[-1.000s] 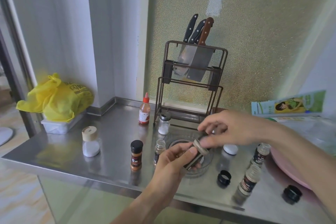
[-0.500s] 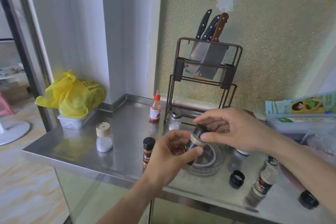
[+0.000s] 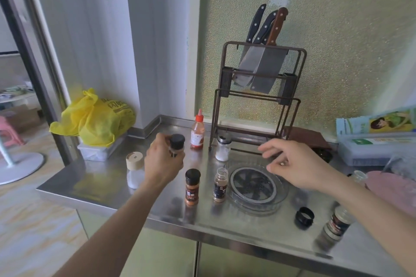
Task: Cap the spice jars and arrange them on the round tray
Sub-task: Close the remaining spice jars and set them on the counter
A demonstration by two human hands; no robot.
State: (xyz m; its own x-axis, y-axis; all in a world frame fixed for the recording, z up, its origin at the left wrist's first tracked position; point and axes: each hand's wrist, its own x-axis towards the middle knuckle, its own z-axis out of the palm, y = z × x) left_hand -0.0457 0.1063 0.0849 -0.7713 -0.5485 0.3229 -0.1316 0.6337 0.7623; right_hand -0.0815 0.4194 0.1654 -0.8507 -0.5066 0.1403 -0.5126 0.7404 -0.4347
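Observation:
My left hand grips a black-capped spice jar upright above the counter, left of the round glass tray. My right hand hovers over the tray's far right side with loosely spread fingers and holds nothing. A capped jar of orange spice and an uncapped brown jar stand just left of the tray. Another uncapped jar stands at the front right beside a loose black cap. A further uncapped jar peeks out behind my right forearm.
A knife rack stands behind the tray, with a red-topped sauce bottle and a small salt shaker beside it. A wood-lidded shaker and a yellow bag sit left. A pink plate lies right.
The two hands have parted: the left carried the jar, cap on, up and to the left; the right let go and hangs over the tray. The view rose a little.

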